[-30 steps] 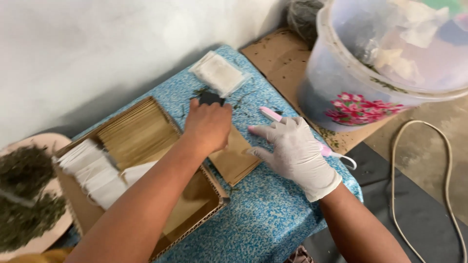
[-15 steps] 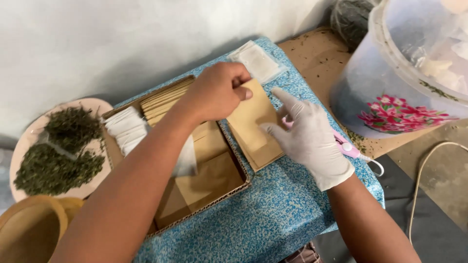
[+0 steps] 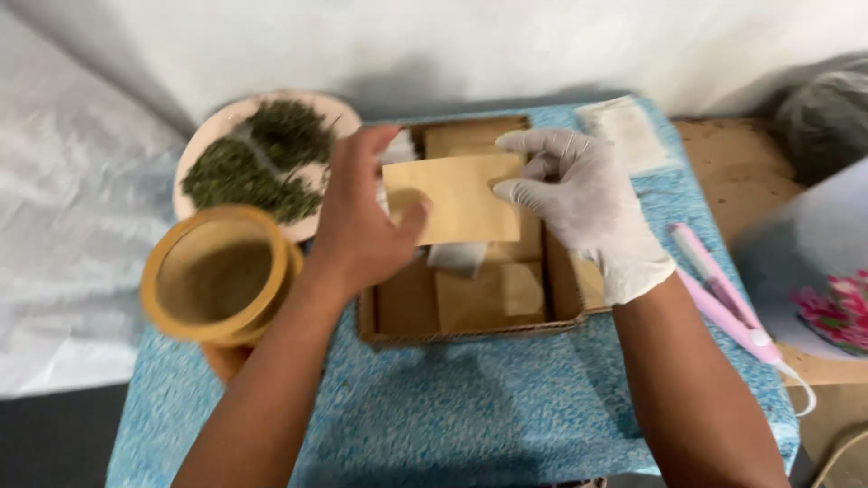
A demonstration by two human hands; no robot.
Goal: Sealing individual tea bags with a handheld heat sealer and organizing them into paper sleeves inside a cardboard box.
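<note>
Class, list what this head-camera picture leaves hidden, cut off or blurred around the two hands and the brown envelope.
- Head view: the brown envelope held by the left hand and gloved right hand hides part of the cardboard box contents.
- The pink tool has its cord cut off at the right edge.
- The flowered tub is cut off by the right edge.
- The wooden ring is blurred; its inside is unclear.
</note>
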